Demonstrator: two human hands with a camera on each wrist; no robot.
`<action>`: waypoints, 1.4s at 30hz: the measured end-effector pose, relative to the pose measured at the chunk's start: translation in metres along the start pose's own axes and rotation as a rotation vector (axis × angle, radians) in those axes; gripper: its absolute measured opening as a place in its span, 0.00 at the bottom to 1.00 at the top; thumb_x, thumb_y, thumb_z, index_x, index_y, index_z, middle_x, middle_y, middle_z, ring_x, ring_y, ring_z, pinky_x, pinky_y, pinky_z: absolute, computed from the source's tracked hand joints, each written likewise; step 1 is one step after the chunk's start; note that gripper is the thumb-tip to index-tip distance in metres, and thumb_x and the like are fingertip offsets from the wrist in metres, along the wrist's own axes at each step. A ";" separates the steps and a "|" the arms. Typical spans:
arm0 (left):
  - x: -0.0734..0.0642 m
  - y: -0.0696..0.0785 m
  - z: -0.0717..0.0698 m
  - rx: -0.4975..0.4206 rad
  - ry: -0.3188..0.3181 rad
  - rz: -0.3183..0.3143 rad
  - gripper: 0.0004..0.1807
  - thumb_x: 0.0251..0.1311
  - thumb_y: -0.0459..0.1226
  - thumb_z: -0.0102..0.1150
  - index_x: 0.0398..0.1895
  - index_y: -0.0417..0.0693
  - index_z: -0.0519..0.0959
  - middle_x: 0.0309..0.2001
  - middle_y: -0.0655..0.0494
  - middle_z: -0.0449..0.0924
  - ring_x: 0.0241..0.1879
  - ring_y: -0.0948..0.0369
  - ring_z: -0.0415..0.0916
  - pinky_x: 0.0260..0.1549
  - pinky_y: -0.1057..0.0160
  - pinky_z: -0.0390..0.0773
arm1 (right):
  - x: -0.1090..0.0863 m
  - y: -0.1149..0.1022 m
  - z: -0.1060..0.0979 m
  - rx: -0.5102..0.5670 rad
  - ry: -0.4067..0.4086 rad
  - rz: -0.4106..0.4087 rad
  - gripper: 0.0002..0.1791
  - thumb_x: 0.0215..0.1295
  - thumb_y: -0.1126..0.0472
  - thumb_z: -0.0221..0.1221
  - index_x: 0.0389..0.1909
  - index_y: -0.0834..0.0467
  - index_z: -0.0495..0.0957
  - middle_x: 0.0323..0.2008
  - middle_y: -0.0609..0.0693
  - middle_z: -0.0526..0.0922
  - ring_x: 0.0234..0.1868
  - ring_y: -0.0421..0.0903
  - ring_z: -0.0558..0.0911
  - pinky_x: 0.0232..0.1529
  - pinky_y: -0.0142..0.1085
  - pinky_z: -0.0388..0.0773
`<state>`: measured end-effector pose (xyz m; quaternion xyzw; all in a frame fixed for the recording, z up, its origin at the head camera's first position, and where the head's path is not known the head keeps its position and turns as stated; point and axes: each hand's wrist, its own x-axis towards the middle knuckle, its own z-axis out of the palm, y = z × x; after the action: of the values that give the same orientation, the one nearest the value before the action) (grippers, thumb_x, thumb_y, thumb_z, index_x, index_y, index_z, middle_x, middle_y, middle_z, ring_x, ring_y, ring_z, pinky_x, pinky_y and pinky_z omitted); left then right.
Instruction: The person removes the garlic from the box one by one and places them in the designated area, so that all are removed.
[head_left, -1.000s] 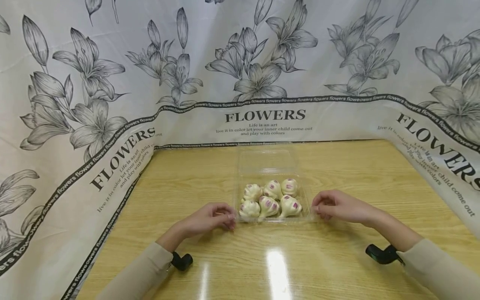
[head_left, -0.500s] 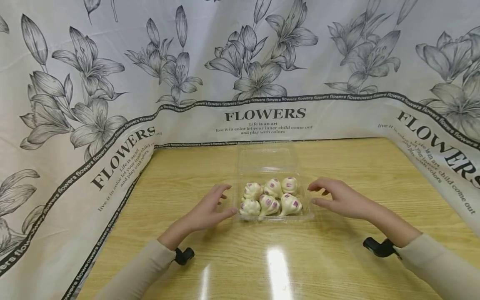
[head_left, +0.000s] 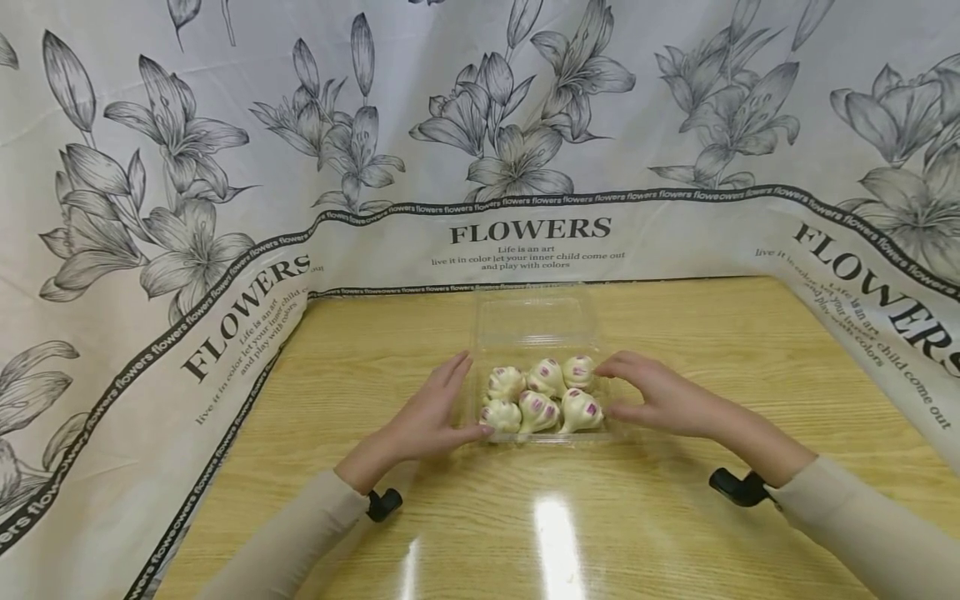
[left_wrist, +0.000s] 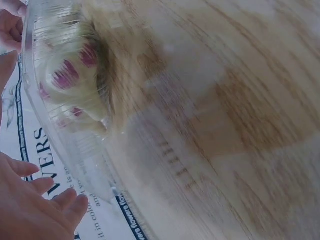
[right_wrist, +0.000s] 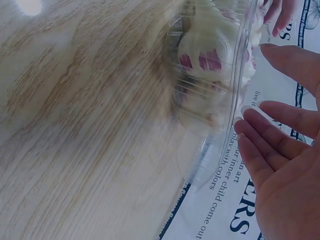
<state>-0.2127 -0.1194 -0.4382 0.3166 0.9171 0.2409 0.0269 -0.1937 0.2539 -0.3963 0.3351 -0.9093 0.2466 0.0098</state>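
Holding: nothing; my left hand (head_left: 423, 421) and right hand (head_left: 663, 396) loosely spread, contact uncertain.
Clear box (head_left: 551, 438): between my hands, on the table (head_left: 450, 525), long axis running away from me, lid (head_left: 534, 318) folded back; neither hand clearly nearer.
Garlic bulbs (head_left: 540, 408): six inside, countable from head view; wrist views add ribbed walls (right_wrist: 210, 92).

Left hand (head_left: 423, 425), right hand (head_left: 667, 400): bare. Left sleeve (head_left: 300, 533), right sleeve (head_left: 862, 521): long, plain beige. Left wrist camera (head_left: 386, 505), right wrist camera (head_left: 737, 487): small, black, bent shape, blunt rounded end, beside the sleeve ends.
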 end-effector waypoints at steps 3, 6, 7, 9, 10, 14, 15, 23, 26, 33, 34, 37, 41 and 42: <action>0.003 0.001 0.002 0.030 -0.009 -0.003 0.63 0.61 0.67 0.61 0.84 0.44 0.38 0.84 0.50 0.34 0.81 0.49 0.41 0.77 0.48 0.50 | 0.004 0.000 0.003 -0.013 -0.014 -0.032 0.26 0.64 0.62 0.69 0.60 0.68 0.78 0.56 0.60 0.81 0.57 0.60 0.80 0.58 0.57 0.79; 0.005 0.002 0.004 0.045 -0.022 -0.008 0.64 0.61 0.68 0.60 0.83 0.41 0.38 0.84 0.51 0.31 0.81 0.49 0.39 0.77 0.47 0.49 | 0.007 0.000 0.005 -0.031 -0.033 -0.051 0.25 0.64 0.61 0.70 0.59 0.68 0.78 0.56 0.60 0.81 0.57 0.60 0.80 0.58 0.57 0.79; 0.006 0.002 0.005 0.049 -0.026 -0.013 0.64 0.61 0.69 0.59 0.83 0.40 0.38 0.83 0.51 0.30 0.81 0.49 0.39 0.77 0.47 0.49 | 0.009 0.000 0.006 -0.036 -0.042 -0.053 0.25 0.64 0.61 0.70 0.59 0.68 0.78 0.56 0.60 0.81 0.57 0.60 0.80 0.58 0.57 0.78; 0.007 0.002 0.008 0.060 -0.036 -0.020 0.65 0.60 0.71 0.57 0.83 0.40 0.38 0.83 0.50 0.29 0.81 0.49 0.38 0.77 0.48 0.48 | 0.011 0.000 0.006 -0.043 -0.062 -0.048 0.25 0.64 0.61 0.70 0.59 0.69 0.78 0.56 0.61 0.81 0.58 0.61 0.80 0.60 0.58 0.78; 0.008 0.001 0.009 0.064 -0.040 -0.022 0.66 0.60 0.72 0.56 0.83 0.39 0.37 0.83 0.49 0.29 0.81 0.49 0.38 0.77 0.49 0.48 | 0.012 0.000 0.007 -0.048 -0.074 -0.049 0.25 0.64 0.61 0.69 0.58 0.68 0.78 0.56 0.61 0.82 0.58 0.61 0.80 0.60 0.58 0.78; 0.011 -0.001 0.015 0.081 -0.046 -0.019 0.68 0.59 0.75 0.51 0.82 0.37 0.36 0.83 0.44 0.30 0.81 0.48 0.38 0.77 0.50 0.50 | 0.017 -0.001 0.009 -0.063 -0.114 -0.049 0.22 0.65 0.61 0.69 0.57 0.68 0.80 0.54 0.61 0.83 0.57 0.61 0.81 0.60 0.58 0.77; 0.011 -0.002 0.016 0.081 -0.050 -0.020 0.68 0.59 0.75 0.51 0.82 0.38 0.35 0.83 0.44 0.29 0.81 0.48 0.38 0.77 0.51 0.50 | 0.018 -0.001 0.009 -0.065 -0.121 -0.053 0.22 0.65 0.62 0.69 0.56 0.68 0.80 0.54 0.60 0.83 0.57 0.61 0.81 0.60 0.58 0.78; 0.011 -0.001 0.019 0.052 -0.094 -0.060 0.69 0.59 0.77 0.47 0.82 0.39 0.31 0.83 0.46 0.22 0.80 0.46 0.44 0.76 0.52 0.55 | 0.024 0.002 0.013 -0.073 -0.153 -0.066 0.23 0.62 0.61 0.71 0.55 0.68 0.81 0.52 0.60 0.85 0.56 0.61 0.81 0.60 0.59 0.77; 0.011 -0.001 0.019 0.055 -0.109 -0.068 0.69 0.59 0.77 0.46 0.82 0.37 0.32 0.82 0.46 0.21 0.79 0.44 0.46 0.76 0.52 0.55 | 0.026 0.002 0.016 -0.099 -0.160 -0.082 0.24 0.60 0.60 0.72 0.54 0.68 0.82 0.50 0.59 0.86 0.52 0.59 0.83 0.58 0.58 0.78; 0.012 0.002 0.020 0.084 -0.134 -0.072 0.68 0.60 0.78 0.43 0.82 0.37 0.32 0.82 0.45 0.21 0.79 0.44 0.47 0.75 0.51 0.59 | 0.029 0.002 0.020 -0.122 -0.207 -0.097 0.31 0.57 0.59 0.74 0.60 0.67 0.79 0.52 0.57 0.86 0.52 0.59 0.83 0.57 0.60 0.77; 0.013 0.002 0.020 0.084 -0.133 -0.073 0.68 0.60 0.77 0.44 0.82 0.38 0.32 0.82 0.44 0.22 0.79 0.44 0.48 0.75 0.51 0.60 | 0.029 0.002 0.020 -0.119 -0.212 -0.099 0.31 0.57 0.60 0.74 0.61 0.66 0.79 0.53 0.57 0.86 0.53 0.58 0.83 0.58 0.60 0.77; 0.013 0.002 0.020 0.085 -0.133 -0.075 0.68 0.60 0.77 0.44 0.82 0.38 0.31 0.83 0.43 0.22 0.78 0.43 0.49 0.75 0.51 0.60 | 0.031 0.002 0.019 -0.115 -0.225 -0.122 0.31 0.57 0.59 0.75 0.61 0.64 0.79 0.53 0.55 0.86 0.52 0.57 0.83 0.57 0.60 0.77; 0.014 0.000 0.020 0.087 -0.130 -0.075 0.69 0.59 0.78 0.43 0.82 0.38 0.31 0.83 0.44 0.22 0.78 0.43 0.49 0.74 0.50 0.60 | 0.033 0.005 0.018 -0.116 -0.248 -0.125 0.30 0.59 0.58 0.74 0.61 0.63 0.79 0.51 0.52 0.86 0.51 0.53 0.82 0.56 0.57 0.77; 0.014 0.000 0.021 0.086 -0.128 -0.073 0.69 0.59 0.78 0.43 0.82 0.38 0.31 0.83 0.44 0.23 0.78 0.43 0.49 0.74 0.50 0.60 | 0.034 0.006 0.018 -0.113 -0.254 -0.120 0.30 0.59 0.57 0.74 0.61 0.62 0.79 0.50 0.50 0.86 0.50 0.52 0.82 0.55 0.56 0.78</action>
<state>-0.2197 -0.1028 -0.4552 0.2982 0.9340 0.1794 0.0804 -0.2205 0.2290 -0.4086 0.4160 -0.8941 0.1498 -0.0717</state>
